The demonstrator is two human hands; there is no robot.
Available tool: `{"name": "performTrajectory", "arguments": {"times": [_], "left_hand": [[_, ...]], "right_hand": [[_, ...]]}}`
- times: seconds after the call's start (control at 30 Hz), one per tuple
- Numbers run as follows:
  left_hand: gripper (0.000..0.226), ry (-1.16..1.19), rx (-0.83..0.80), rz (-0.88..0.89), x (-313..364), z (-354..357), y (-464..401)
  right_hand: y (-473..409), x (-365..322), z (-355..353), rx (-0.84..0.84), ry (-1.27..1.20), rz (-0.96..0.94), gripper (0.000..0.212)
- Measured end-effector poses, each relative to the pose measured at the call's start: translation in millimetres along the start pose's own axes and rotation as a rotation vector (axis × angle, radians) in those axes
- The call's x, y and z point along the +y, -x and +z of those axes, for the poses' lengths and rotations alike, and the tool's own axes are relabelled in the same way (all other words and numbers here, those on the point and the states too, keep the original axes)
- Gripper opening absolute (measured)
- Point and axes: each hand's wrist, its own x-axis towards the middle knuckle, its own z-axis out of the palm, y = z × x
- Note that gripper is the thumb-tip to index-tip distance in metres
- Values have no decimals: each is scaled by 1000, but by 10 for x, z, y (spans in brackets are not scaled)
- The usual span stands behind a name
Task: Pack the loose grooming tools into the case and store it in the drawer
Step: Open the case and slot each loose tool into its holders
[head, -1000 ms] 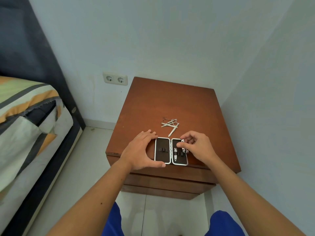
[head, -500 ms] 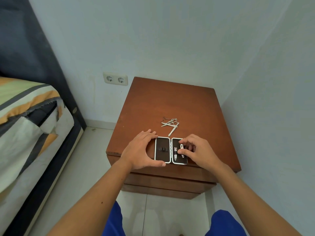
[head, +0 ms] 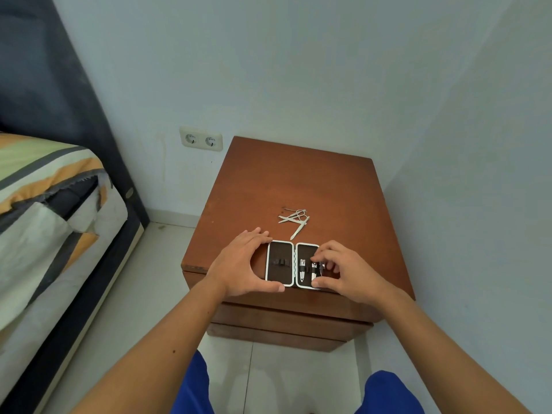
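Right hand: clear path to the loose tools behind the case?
Probably yes. The right hand is at the open case; the loose tools lie just beyond it on bare nightstand top, nothing between.

Both bare forearms reach forward from the near edge, converging toward the middle. The left hand (head: 239, 264) is spread in a wide C-shaped grip, fingers (head: 254, 236) extended at the far side and thumb stretched along the near side, palm facing right. The right hand (head: 349, 273) is curled, knuckles up, its fingertips (head: 318, 258) bunched and pointing left, the thumb lying low on the near side. Whether the right fingers pinch anything cannot be told. The wrists are roughly level, the hands well apart.
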Motion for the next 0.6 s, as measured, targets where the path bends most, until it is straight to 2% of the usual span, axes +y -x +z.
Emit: {"name": "performTrajectory", "arguments": {"times": [0.13, 0.33, 0.6], "left_hand": [[118, -1, -3, -2, -27, 15, -15], [116, 2, 18, 22, -19, 11, -14], [113, 0, 30, 70, 3, -21, -10]], "right_hand": [[-6, -10, -6, 50, -70, 16, 46], [-349, -111, -70, 266, -188, 158, 23], [-864, -100, -30, 359, -188, 317, 38]]}}
